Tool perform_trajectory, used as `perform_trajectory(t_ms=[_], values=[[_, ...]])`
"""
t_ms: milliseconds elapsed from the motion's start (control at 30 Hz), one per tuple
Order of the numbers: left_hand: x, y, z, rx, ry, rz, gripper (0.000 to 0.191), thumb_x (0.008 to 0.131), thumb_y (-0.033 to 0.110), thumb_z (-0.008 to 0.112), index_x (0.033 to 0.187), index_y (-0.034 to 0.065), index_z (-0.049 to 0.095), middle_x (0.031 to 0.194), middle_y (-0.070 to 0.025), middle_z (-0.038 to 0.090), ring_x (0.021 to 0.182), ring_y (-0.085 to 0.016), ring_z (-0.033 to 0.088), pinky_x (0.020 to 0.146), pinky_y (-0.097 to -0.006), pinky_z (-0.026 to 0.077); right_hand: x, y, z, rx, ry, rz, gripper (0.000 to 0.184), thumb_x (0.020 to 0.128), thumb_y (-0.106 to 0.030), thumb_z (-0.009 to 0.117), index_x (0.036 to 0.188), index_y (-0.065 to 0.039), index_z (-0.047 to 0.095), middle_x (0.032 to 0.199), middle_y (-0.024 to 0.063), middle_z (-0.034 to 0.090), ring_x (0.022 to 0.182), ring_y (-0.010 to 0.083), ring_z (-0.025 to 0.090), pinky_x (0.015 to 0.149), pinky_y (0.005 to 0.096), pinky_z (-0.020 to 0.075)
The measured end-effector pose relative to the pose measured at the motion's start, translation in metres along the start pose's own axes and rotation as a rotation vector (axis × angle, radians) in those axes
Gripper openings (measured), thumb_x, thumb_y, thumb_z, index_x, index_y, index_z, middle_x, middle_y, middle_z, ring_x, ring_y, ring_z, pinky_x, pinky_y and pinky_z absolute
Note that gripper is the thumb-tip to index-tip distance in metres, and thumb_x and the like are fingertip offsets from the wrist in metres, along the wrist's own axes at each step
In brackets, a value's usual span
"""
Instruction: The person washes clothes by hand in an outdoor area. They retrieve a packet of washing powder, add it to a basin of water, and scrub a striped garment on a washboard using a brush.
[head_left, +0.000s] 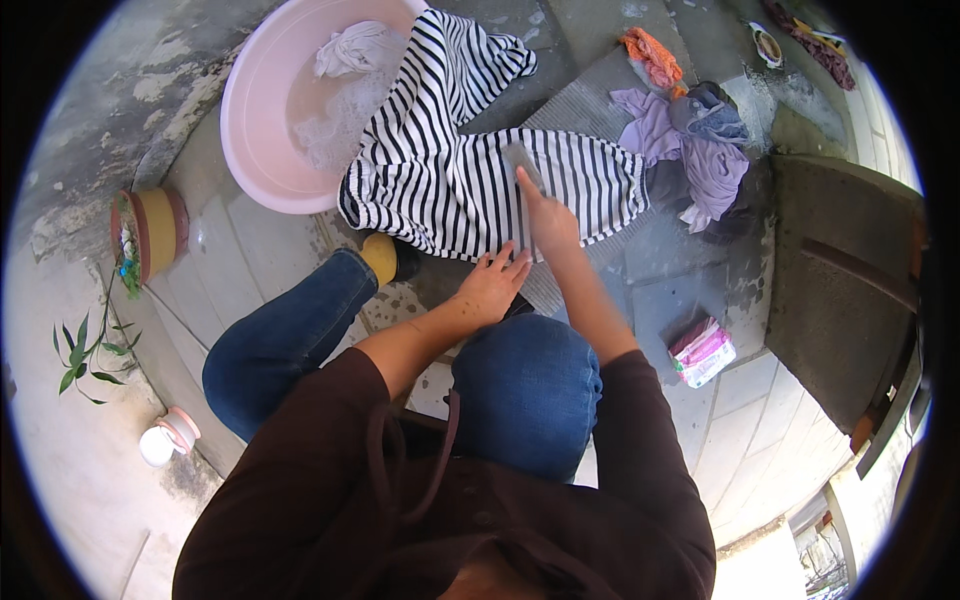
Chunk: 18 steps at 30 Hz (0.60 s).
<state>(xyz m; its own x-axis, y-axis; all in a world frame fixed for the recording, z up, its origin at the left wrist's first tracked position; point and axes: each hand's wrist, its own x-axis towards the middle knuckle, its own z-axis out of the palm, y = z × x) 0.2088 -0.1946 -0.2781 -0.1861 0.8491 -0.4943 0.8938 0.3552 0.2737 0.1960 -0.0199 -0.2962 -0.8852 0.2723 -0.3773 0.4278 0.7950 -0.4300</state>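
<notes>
Black-and-white striped trousers (450, 172) lie spread over a ridged grey slab (581, 97), one leg stretched to the right. Part of the cloth hangs over the rim of a pink plastic tub (259, 127). My right hand (553, 221) grips a grey oblong block (523, 166) against the striped leg; blur hides whether it is a brush or a soap bar. Just left of it, my left hand (495, 285) rests on the garment's near edge, fingers apart. Inside the tub, a white cloth (360, 49) sits in sudsy water (330, 135).
Lilac cloth (709, 172), a grey-blue garment (709, 112) and orange cloth (652, 56) are heaped right of the slab. A pink-and-white packet (703, 352) lies on the paving. At left stand a plant pot (154, 232) and a smaller pot (178, 430). A dark slab (832, 285) rises at right.
</notes>
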Motion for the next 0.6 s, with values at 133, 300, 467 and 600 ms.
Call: perform_trajectory(t_ms=[133,300,467,600], values=[[0.0,-0.002,-0.003,-0.043,-0.056,-0.007,0.067,0.087,0.026,0.057,0.149,0.0047,0.039,0.16,-0.0089,0.025,0.148,-0.035,0.02,0.104,-0.054,0.045,0.022,-0.003,0.003,0.026,-0.055,0.047,0.067,0.096,-0.008,0.044,0.154,-0.037,0.027,0.097,0.0208,0.07,0.088,0.0336,0.071,0.075,0.045,0.0568],[-0.001,0.003,0.0,-0.035,-0.054,-0.026,0.063,0.09,0.027,0.054,0.148,0.0061,0.041,0.159,-0.008,0.028,0.147,-0.036,0.019,0.104,-0.0568,0.043,-0.115,0.027,0.014,-0.075,-0.235,0.038,0.069,0.096,-0.014,0.049,0.153,-0.045,0.026,0.077,0.0208,0.067,0.069,0.0343,0.07,0.064,0.0474,0.057],[0.0,0.005,-0.003,0.005,-0.104,-0.021,0.066,0.092,0.035,0.053,0.149,0.0041,0.038,0.163,-0.0085,0.02,0.149,-0.037,0.016,0.106,-0.0581,0.041,-0.025,0.014,0.016,-0.068,-0.08,0.009,0.07,0.096,-0.012,0.048,0.154,-0.043,0.026,0.086,0.0199,0.069,0.077,0.0345,0.071,0.068,0.0458,0.0573],[-0.008,0.004,-0.002,-0.141,0.082,-0.038,0.062,0.09,0.02,0.054,0.146,0.0002,0.041,0.158,-0.0124,0.03,0.146,-0.035,0.025,0.107,-0.0535,0.041,0.05,-0.001,0.006,-0.014,-0.081,0.092,0.066,0.097,-0.008,0.041,0.154,-0.039,0.027,0.094,0.02,0.07,0.086,0.0333,0.071,0.075,0.0452,0.0565]])
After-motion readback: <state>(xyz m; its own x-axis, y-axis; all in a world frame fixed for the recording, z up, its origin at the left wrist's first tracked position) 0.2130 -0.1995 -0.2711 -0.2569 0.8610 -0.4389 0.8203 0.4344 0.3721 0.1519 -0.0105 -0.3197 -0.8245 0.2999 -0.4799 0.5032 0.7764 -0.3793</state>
